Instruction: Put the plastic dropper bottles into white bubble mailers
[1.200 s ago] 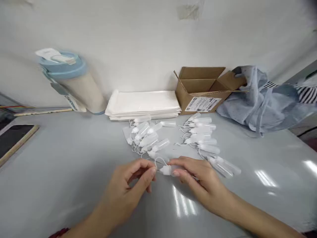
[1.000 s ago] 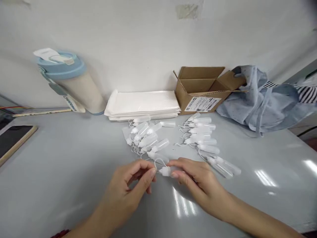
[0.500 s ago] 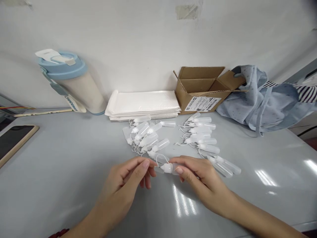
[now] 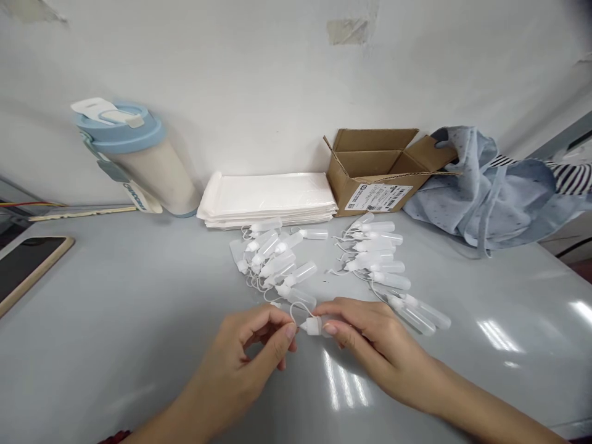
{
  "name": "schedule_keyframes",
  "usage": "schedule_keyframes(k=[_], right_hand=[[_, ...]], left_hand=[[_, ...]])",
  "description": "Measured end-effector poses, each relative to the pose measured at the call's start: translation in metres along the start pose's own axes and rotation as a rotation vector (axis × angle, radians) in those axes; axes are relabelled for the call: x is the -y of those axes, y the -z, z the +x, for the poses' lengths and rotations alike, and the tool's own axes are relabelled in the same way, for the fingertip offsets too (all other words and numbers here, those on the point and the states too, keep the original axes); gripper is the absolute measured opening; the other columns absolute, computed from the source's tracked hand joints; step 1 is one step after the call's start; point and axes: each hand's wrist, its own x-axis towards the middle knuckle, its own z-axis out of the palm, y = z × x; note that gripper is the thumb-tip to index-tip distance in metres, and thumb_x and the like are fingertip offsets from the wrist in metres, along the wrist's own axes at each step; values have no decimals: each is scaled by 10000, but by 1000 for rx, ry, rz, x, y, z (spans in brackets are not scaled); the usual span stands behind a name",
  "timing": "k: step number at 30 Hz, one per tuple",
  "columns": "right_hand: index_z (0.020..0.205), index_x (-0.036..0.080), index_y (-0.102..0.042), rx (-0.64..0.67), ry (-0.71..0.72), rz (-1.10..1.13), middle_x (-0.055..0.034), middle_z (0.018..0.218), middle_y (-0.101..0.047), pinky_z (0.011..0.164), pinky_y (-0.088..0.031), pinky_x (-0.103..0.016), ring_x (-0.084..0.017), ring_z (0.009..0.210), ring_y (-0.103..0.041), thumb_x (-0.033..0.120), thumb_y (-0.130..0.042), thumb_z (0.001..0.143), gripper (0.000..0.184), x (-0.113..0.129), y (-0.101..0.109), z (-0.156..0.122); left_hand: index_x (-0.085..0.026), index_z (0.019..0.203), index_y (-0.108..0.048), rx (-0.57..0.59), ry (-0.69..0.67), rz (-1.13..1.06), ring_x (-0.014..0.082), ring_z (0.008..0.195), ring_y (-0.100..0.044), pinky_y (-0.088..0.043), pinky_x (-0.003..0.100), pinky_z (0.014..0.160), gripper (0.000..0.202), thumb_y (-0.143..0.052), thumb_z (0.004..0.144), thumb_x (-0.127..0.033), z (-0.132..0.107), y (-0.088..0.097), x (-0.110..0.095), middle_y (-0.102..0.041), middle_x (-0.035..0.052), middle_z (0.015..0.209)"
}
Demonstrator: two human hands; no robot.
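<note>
Lying level in front of me, a small translucent dropper bottle [image 4: 313,325] with a white conical nozzle points left. My right hand [image 4: 370,345] grips its body between thumb and fingers. Thumb and forefinger of my left hand [image 4: 259,354] pinch at the nozzle's tip, on the end of the thin white cap strap [image 4: 301,304], which loops up from the bottle's neck; the cap itself is hidden by the fingertips. Just beyond the hands lie a left pile of similar dropper bottles [image 4: 277,264] and a right group of them [image 4: 382,262], several in each.
On the grey table [image 4: 139,296] stand a blue-lidded tumbler [image 4: 155,166] and an open cardboard box [image 4: 374,194]. A stack of white packets [image 4: 272,194] leans near the wall. A phone [image 4: 30,265] lies left; a light-blue cloth [image 4: 481,203] is bunched right.
My left fingertips have shifted right and closed at the nozzle's tip, covering the clear piece that showed there before. My right hand keeps its grip on the bottle.
</note>
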Motion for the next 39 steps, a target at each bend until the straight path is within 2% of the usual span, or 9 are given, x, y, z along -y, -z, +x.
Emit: schedule_keyframes(k=[4, 7, 11, 13, 16, 19, 23, 30, 39], right_hand=[[1217, 214, -583, 112, -120, -184, -39, 1063, -713, 732, -518, -283, -192, 914, -680, 405, -496, 978, 317, 0, 15, 2], [1263, 217, -522, 51, -207, -359, -57, 1049, -691, 598, -495, -284, -194, 773, -665, 491, -593, 906, 455, -2, 28, 2], [1059, 230, -562, -49, -237, -398, 23, 744, -627, 464, -377, -233, -111, 485, -508, 472, -636, 880, 310, -6, 44, 2], [947, 233, -565, -24, -269, -423, 46, 638, -561, 444, -334, -228, -107, 458, -460, 481, -652, 864, 276, -8, 51, 1], [886, 236, -570, 124, -317, -479, 24, 701, -597, 484, -346, -235, -134, 548, -518, 453, -721, 807, 276, -14, 58, -3], [840, 234, -577, 282, -324, -515, 8, 775, -643, 541, -360, -256, -169, 640, -570, 301, -784, 725, 245, -19, 62, -8], [788, 224, -604, 376, -306, -562, -12, 762, -654, 586, -360, -276, -190, 677, -585, 102, -674, 716, 158, -20, 60, -9], [924, 204, -642, 258, -180, -374, 15, 750, -594, 625, -397, -253, -139, 669, -550, 183, -585, 853, 93, 2, 45, 3], [851, 186, -629, 208, -72, -228, 50, 659, -502, 550, -344, -213, -93, 580, -452, 92, -556, 788, 134, 11, 31, 2]], left_hand=[[-206, 671, -612, 84, 65, -34, 128, 559, -543, -407, 222, 543, 308, -547, 870, -431, 5, 7, 3, -572, -29, 602], [-200, 669, -613, -78, 77, -150, 119, 553, -503, -404, 235, 586, 351, -563, 873, -482, 9, 16, 6, -547, -37, 582], [-215, 1031, -665, -267, 111, -347, 111, 542, -456, -434, 282, 690, 382, -569, 869, -548, 11, 21, 6, -578, -47, 679], [-212, 1163, -630, -250, 158, -363, 115, 541, -458, -438, 306, 721, 429, -578, 871, -521, 10, 20, 4, -580, -48, 693], [-200, 1126, -642, -203, 192, -350, 113, 535, -473, -430, 307, 691, 366, -592, 862, -448, 10, 17, 0, -580, -45, 692], [-200, 1024, -659, -186, 177, -332, 110, 539, -485, -422, 291, 665, 289, -595, 853, -424, 9, 14, -1, -580, -43, 680], [-212, 964, -667, -175, 162, -273, 112, 556, -494, -414, 275, 648, 236, -578, 862, -406, 8, 12, -1, -587, -42, 674], [-225, 1017, -647, 12, 142, -164, 125, 602, -551, -449, 256, 624, 277, -533, 903, -450, 8, 11, 7, -612, -31, 718], [-230, 1070, -660, 7, 74, -154, 134, 594, -562, -456, 251, 597, 396, -479, 917, -547, 9, 11, 9, -629, -19, 721]])
